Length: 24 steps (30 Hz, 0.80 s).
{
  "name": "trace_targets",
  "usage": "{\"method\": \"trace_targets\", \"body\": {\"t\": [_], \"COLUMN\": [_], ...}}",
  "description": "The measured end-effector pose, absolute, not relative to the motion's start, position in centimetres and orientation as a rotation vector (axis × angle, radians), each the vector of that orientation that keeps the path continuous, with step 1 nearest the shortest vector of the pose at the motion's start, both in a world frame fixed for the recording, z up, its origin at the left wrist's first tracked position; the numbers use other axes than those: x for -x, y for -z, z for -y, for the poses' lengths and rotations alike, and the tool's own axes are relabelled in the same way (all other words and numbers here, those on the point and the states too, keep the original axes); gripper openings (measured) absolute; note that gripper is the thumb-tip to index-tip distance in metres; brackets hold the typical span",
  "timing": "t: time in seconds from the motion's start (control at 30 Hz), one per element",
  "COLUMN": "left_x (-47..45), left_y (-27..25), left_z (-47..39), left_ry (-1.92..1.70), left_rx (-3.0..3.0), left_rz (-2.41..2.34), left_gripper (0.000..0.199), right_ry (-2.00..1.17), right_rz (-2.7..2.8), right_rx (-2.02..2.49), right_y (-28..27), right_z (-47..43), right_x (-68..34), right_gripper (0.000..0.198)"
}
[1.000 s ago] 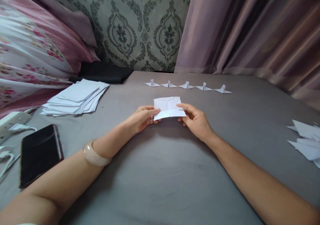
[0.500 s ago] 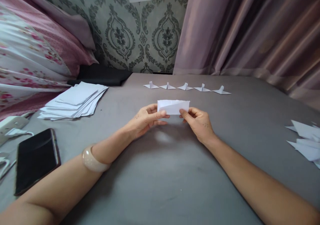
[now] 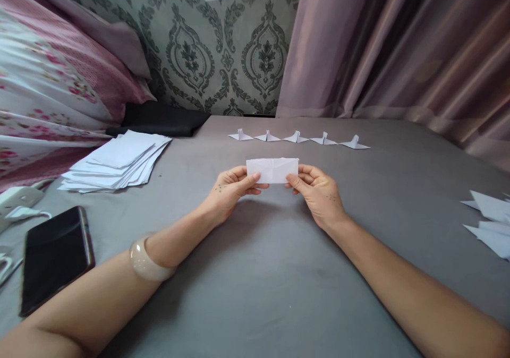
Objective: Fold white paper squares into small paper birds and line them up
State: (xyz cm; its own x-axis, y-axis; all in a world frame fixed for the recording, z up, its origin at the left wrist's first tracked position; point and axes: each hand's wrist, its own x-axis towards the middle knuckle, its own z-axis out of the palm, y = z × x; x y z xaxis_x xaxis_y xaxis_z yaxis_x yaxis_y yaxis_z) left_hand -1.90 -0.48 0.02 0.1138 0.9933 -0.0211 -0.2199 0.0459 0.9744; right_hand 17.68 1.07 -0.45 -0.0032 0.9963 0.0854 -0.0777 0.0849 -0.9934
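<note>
Between my hands is a folded white sheet of paper (image 3: 272,170), a wide low rectangle with a faint upright crease near its middle. My left hand (image 3: 235,189) pinches its lower left corner, thumb in front and fingers behind. At the lower right corner my right hand (image 3: 314,190) grips it the same way. The paper is held up above the grey surface, facing me. Beyond it, several small folded paper figures (image 3: 295,137) stand in a row, each with flat pointed sides and an upright middle part.
A stack of white paper (image 3: 115,159) lies at the left, before a folded black cloth (image 3: 163,119). Nearer are a phone (image 3: 58,257) and a white power strip (image 3: 18,201) with cables. More folded paper pieces (image 3: 492,209) lie at the right edge. Curtains (image 3: 358,44) hang behind.
The paper's slanting front edge no longer shows; its front now looks flat with an upright crease. Both hands still hold it and have shifted only slightly.
</note>
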Motion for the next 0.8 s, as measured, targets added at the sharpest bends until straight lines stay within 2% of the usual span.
{"method": "trace_targets", "body": {"t": [0.33,0.6,0.8], "left_x": [1.86,1.52,1.24], "left_y": [-0.18,0.02,-0.31], "left_z": [0.63,0.78,1.20], "left_ry": [-1.214,-1.183,-1.107], "left_rx": [-1.002,-0.994,-1.030], "left_rz": [-1.005,-0.980,-0.963], "left_gripper": [0.031,0.028,0.034], "right_ry": [-1.308,-1.605,-1.578], "right_rz": [1.056,1.058,1.062], "right_rx": [1.121,1.034,1.080], "right_y": [0.36,0.43,0.38], "right_z": [-0.98,-0.68,-0.44], "right_x": [-17.56,-17.34,-17.25], "right_gripper": [0.035,0.034,0.031]}}
